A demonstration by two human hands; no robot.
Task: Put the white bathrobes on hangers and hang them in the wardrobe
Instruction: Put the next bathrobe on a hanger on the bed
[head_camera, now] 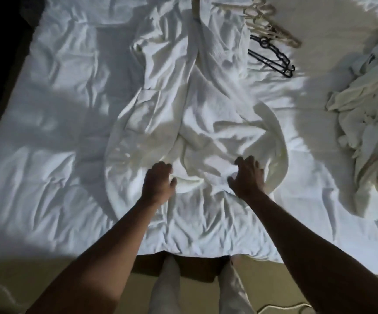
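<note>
- Two hands reaching onto one white bathrobe (pixel 197 123), lying crumpled lengthwise mid-bed (pixel 47 137).
- Left hand (pixel 158 182): fingers curled loosely over near hem folds; whether actually gripping, cannot tell.
- Right hand (pixel 249 177): fingers spread and bent, touching cloth, not visibly clamping.
- Step, judging: spreading or gathering robe before hangering; no hanger fitted yet.
- Next calling for: fetching one from pale hangers (pixel 262 21) or black hangers (pixel 271 57), far right.
- More white cloth heaped (pixel 364 132) at right edge.

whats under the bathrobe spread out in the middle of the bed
The bathrobe lies flat on the bed's wrinkled white cover, which shows all around it. Anything else beneath the robe is hidden by its fabric.
</note>
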